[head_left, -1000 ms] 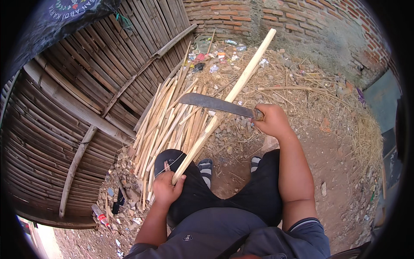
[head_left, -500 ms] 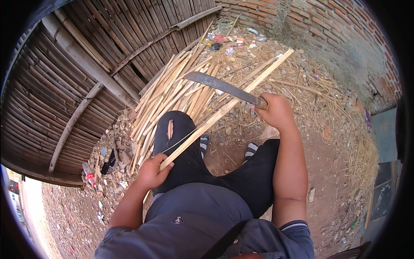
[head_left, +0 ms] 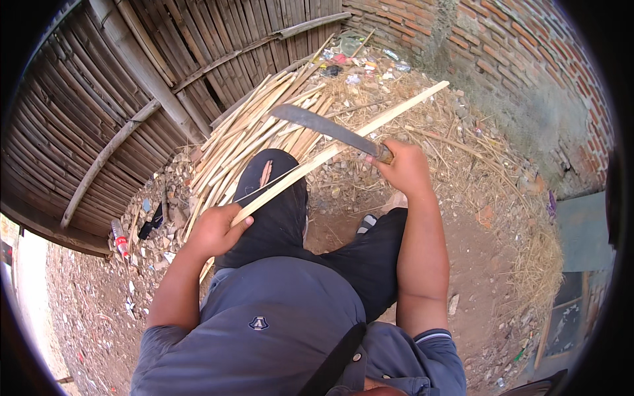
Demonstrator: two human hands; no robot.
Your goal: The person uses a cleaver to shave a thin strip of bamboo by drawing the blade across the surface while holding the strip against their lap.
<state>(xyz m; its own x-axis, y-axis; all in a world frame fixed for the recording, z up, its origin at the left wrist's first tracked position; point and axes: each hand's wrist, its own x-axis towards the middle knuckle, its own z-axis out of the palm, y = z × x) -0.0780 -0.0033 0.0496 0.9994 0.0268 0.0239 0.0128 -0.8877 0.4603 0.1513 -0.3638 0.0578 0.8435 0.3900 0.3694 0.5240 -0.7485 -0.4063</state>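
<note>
In my left hand [head_left: 219, 229] is the near end of a long pale split bamboo strip [head_left: 389, 115], which slants up and away to the right across my left knee. A thin sliver lies along its near part. My right hand [head_left: 404, 167] grips the wooden handle of a machete [head_left: 323, 124]. Its dark curved blade points left and crosses the strip, at or just over its upper face; I cannot tell if the edge touches. Beyond my left knee lies a pile of split bamboo strips [head_left: 247, 132].
A slatted bamboo wall [head_left: 72, 125] rises at the left, and a brick wall [head_left: 502, 46] stands at the far right. Litter and straw cover the ground at the back. A plastic bottle [head_left: 119, 237] lies at the left. Dry straw [head_left: 538, 264] is heaped at the right.
The machete and right hand have shifted a little left in view, with the blade nearer the strip's middle. My left hand and strip end sit slightly further left. The whole view has tilted somewhat.
</note>
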